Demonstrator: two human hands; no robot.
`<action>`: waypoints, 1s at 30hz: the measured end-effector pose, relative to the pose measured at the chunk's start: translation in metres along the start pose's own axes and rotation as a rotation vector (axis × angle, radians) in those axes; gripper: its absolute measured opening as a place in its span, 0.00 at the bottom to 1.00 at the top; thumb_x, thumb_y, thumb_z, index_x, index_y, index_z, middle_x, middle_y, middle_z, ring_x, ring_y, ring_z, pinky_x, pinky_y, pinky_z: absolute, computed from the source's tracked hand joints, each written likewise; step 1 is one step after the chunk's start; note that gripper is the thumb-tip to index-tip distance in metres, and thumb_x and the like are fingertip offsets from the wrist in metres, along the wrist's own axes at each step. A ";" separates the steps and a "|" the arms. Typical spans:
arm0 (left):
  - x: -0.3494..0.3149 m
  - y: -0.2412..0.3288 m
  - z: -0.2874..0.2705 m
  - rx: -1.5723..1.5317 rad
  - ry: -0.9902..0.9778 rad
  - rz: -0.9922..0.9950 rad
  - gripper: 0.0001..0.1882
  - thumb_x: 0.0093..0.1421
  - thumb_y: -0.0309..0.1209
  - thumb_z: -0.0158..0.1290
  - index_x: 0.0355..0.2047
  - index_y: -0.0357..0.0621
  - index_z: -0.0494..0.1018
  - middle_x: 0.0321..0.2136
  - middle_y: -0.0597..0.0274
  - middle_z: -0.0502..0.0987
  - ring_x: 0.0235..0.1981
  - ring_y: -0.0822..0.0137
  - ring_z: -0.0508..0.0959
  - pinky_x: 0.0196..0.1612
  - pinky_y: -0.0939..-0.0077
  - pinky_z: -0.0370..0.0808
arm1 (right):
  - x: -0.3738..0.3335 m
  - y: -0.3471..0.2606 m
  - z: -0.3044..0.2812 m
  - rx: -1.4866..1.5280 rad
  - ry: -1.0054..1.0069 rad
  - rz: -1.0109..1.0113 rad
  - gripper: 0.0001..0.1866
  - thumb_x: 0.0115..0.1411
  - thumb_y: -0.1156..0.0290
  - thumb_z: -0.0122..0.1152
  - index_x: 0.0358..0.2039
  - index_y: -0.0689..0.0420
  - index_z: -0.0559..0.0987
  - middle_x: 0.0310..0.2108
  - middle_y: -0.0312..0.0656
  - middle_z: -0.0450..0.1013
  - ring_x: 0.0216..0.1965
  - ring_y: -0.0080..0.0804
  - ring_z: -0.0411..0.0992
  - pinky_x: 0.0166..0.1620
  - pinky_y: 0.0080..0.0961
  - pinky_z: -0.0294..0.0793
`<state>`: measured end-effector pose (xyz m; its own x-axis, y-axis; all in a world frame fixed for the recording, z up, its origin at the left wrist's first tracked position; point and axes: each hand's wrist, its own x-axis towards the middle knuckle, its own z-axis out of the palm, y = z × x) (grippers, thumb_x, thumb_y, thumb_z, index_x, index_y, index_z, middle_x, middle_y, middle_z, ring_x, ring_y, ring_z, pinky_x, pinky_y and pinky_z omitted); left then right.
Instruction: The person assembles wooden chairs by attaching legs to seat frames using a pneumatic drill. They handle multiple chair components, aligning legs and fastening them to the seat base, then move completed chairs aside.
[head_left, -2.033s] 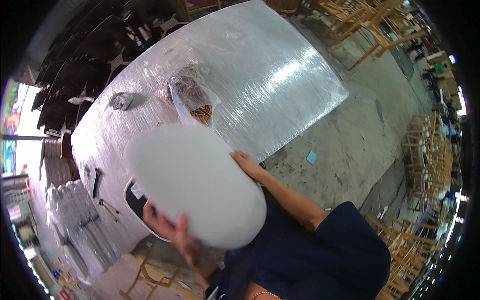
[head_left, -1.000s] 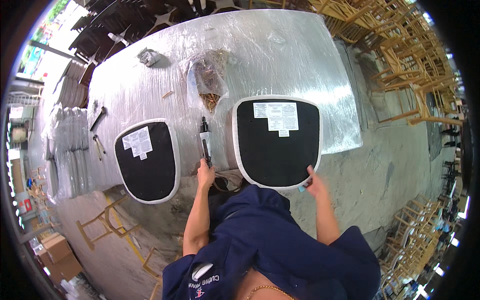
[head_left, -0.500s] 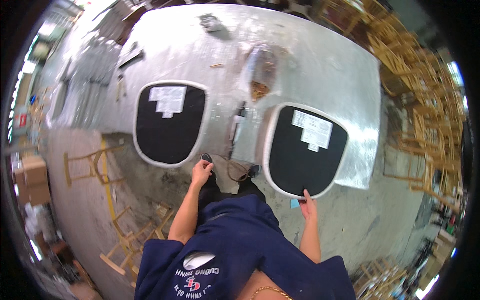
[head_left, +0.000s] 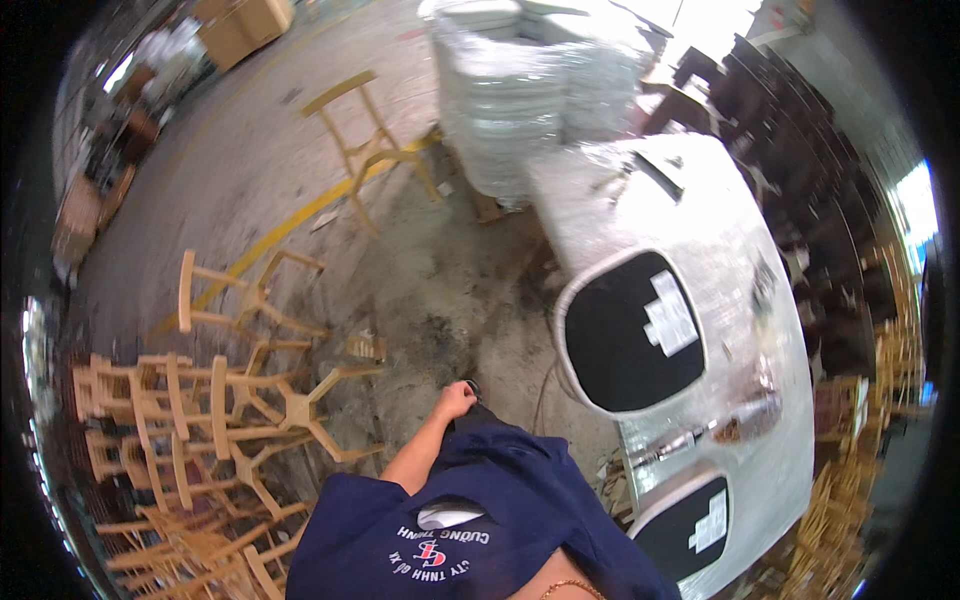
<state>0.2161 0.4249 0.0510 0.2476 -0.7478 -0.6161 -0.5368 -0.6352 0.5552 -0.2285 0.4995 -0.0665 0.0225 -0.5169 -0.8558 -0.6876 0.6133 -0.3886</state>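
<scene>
My left hand (head_left: 458, 399) hangs low in front of my body, its fingers curled in, and I see nothing in them. It touches neither the table nor the chair frames. My right hand is out of view. To the right, a chair seat pad (head_left: 625, 345) with a black underside, white rim and paper label lies on the plastic-covered table (head_left: 735, 215). A second such seat pad (head_left: 680, 540) rests nearer to me at the table's edge, partly cut off by my shirt.
Bare wooden chair frames (head_left: 300, 405) crowd the floor at the left. One chair frame (head_left: 365, 140) stands farther off by a yellow floor line. Wrapped stacks of pads (head_left: 510, 100) rise beyond the table. A dark long tool (head_left: 658, 175) and a bag (head_left: 745, 418) lie on the tabletop.
My view has turned left, so the table now sits at the right and the chair frames show more. My right hand has left the near seat pad and gone out of view.
</scene>
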 end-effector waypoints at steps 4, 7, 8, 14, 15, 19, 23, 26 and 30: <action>0.017 -0.082 -0.098 -0.284 0.301 -0.276 0.12 0.67 0.40 0.64 0.44 0.47 0.86 0.43 0.48 0.89 0.49 0.45 0.88 0.53 0.50 0.83 | 0.067 -0.145 0.011 -0.178 -0.093 -0.069 0.24 0.68 0.76 0.69 0.64 0.66 0.82 0.50 0.45 0.86 0.52 0.39 0.84 0.52 0.37 0.84; 0.029 -0.124 -0.167 -0.326 0.502 -0.396 0.12 0.68 0.39 0.64 0.44 0.46 0.86 0.42 0.49 0.89 0.48 0.45 0.88 0.51 0.50 0.83 | 0.111 -0.245 0.031 -0.071 -0.190 -0.254 0.22 0.69 0.75 0.69 0.62 0.66 0.83 0.52 0.45 0.86 0.52 0.38 0.83 0.53 0.35 0.83; 0.029 -0.143 -0.188 -0.387 0.551 -0.417 0.12 0.68 0.40 0.64 0.44 0.46 0.85 0.42 0.49 0.89 0.48 0.45 0.88 0.51 0.50 0.83 | 0.128 -0.279 0.041 -0.003 -0.256 -0.349 0.20 0.70 0.73 0.68 0.61 0.67 0.85 0.53 0.46 0.86 0.52 0.38 0.83 0.54 0.34 0.82; -0.003 -0.232 -0.169 -0.728 0.676 -0.845 0.12 0.65 0.39 0.64 0.39 0.44 0.86 0.38 0.50 0.90 0.44 0.48 0.90 0.47 0.52 0.84 | 0.162 -0.461 0.088 -0.186 -0.300 -0.258 0.23 0.73 0.67 0.69 0.63 0.67 0.84 0.55 0.48 0.86 0.54 0.38 0.84 0.59 0.32 0.80; -0.004 -0.237 -0.173 -0.752 0.686 -0.885 0.11 0.65 0.38 0.65 0.38 0.44 0.87 0.37 0.51 0.90 0.44 0.49 0.90 0.45 0.52 0.84 | 0.180 -0.480 0.098 -0.218 -0.349 -0.307 0.23 0.72 0.68 0.69 0.63 0.67 0.84 0.55 0.49 0.86 0.54 0.37 0.84 0.58 0.32 0.81; 0.011 -0.228 -0.186 -0.675 0.438 -0.877 0.10 0.65 0.35 0.63 0.33 0.44 0.88 0.31 0.51 0.90 0.32 0.54 0.90 0.38 0.55 0.86 | 0.260 -0.551 0.120 -0.264 -0.445 -0.324 0.21 0.73 0.70 0.69 0.62 0.69 0.83 0.53 0.49 0.86 0.48 0.38 0.85 0.54 0.32 0.83; 0.036 -0.203 -0.175 -0.791 0.610 -0.947 0.20 0.66 0.47 0.63 0.42 0.43 0.91 0.40 0.44 0.91 0.48 0.48 0.91 0.52 0.51 0.86 | 0.292 -0.646 0.150 -0.195 -0.536 -0.220 0.17 0.72 0.72 0.69 0.56 0.68 0.84 0.41 0.48 0.86 0.40 0.40 0.85 0.40 0.36 0.86; 0.044 -0.198 -0.158 -1.235 0.689 -1.156 0.23 0.62 0.49 0.64 0.43 0.41 0.91 0.43 0.40 0.90 0.51 0.42 0.90 0.56 0.49 0.84 | 0.288 -0.726 0.166 -0.101 -0.554 -0.194 0.13 0.71 0.74 0.69 0.53 0.66 0.83 0.37 0.47 0.84 0.39 0.42 0.86 0.37 0.37 0.86; 0.023 -0.244 -0.184 -1.056 0.629 -1.170 0.19 0.62 0.44 0.62 0.40 0.40 0.90 0.41 0.41 0.90 0.47 0.41 0.90 0.51 0.50 0.85 | 0.282 -0.803 0.230 -0.164 -0.385 -0.293 0.16 0.72 0.64 0.70 0.56 0.56 0.81 0.42 0.43 0.86 0.38 0.38 0.87 0.37 0.34 0.89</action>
<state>0.5015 0.5275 0.0044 0.4908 0.3900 -0.7792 0.8194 -0.5106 0.2605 0.4964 -0.0014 -0.0744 0.4765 -0.3765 -0.7945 -0.7165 0.3573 -0.5991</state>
